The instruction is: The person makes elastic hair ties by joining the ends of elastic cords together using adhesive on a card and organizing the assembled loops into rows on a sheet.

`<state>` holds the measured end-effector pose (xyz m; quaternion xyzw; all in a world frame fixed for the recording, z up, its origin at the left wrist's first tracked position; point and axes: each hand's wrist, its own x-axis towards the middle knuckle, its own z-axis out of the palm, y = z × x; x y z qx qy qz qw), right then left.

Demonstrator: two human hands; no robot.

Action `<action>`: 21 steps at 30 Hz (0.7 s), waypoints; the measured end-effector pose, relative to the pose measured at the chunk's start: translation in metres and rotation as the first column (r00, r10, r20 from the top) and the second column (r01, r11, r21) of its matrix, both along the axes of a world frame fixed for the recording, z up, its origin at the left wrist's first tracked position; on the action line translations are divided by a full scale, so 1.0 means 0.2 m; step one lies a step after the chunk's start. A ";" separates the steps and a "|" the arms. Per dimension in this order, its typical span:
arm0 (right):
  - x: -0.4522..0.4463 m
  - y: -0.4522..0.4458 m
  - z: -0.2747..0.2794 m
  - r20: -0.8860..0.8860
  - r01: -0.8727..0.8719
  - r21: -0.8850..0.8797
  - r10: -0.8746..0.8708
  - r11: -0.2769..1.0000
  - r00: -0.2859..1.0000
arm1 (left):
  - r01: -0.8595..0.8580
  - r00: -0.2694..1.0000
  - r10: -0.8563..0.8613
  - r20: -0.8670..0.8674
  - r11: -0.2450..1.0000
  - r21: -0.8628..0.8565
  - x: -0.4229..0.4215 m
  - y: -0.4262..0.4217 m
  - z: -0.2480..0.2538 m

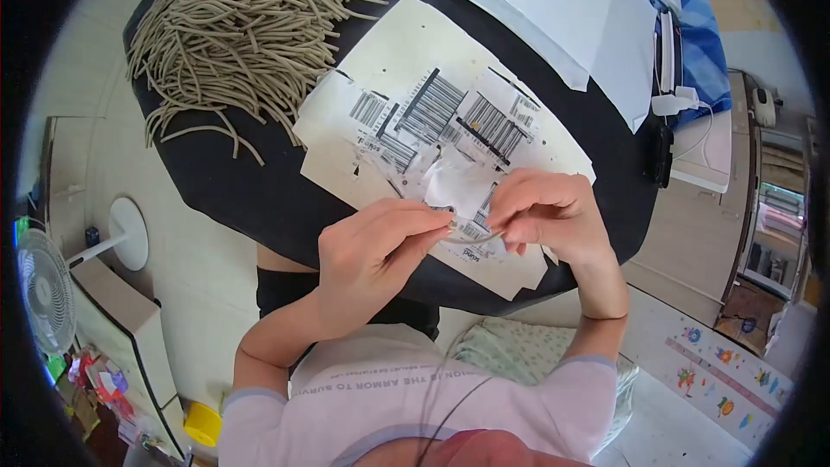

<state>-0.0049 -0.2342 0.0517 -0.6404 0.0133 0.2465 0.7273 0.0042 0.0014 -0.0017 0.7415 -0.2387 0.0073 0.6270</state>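
Observation:
Over the near part of a pale cardboard sheet [346, 177], my left hand [367, 251] pinches one end of a short beige cord [474, 241] between thumb and fingertips. The other end sits in the pinch of my right hand [553, 212], its fingers bent. Between the two hands the cord bows slightly downward. A white scrap of paper [458, 177] lies just beyond my fingertips, on the sheet. Printed barcode labels [432, 104] cover the sheet's middle. At the far left of the black-covered table [233, 199] is a big heap of similar beige cords [242, 30].
White paper sheets [562, 0] lie at the table's far right, beside a blue plastic bag [696, 43]. A white plug adapter [679, 102] with a cable and a black device [661, 156] sit at the right edge. A fan [47, 290] stands on the left.

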 end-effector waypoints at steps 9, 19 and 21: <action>0.02 0.03 -0.01 -0.259 0.019 0.149 0.021 0.989 0.966 | -0.005 1.000 0.005 0.018 1.000 0.003 0.00 -0.01 0.00; 0.00 0.03 -0.04 0.006 0.182 -0.120 -0.183 0.976 0.983 | 0.017 1.000 -0.017 -0.004 1.000 0.018 0.00 0.00 0.00; 0.00 0.03 -0.05 0.040 0.197 -0.135 -0.193 0.971 0.980 | 0.013 1.000 -0.013 -0.005 1.000 0.017 0.00 0.00 0.00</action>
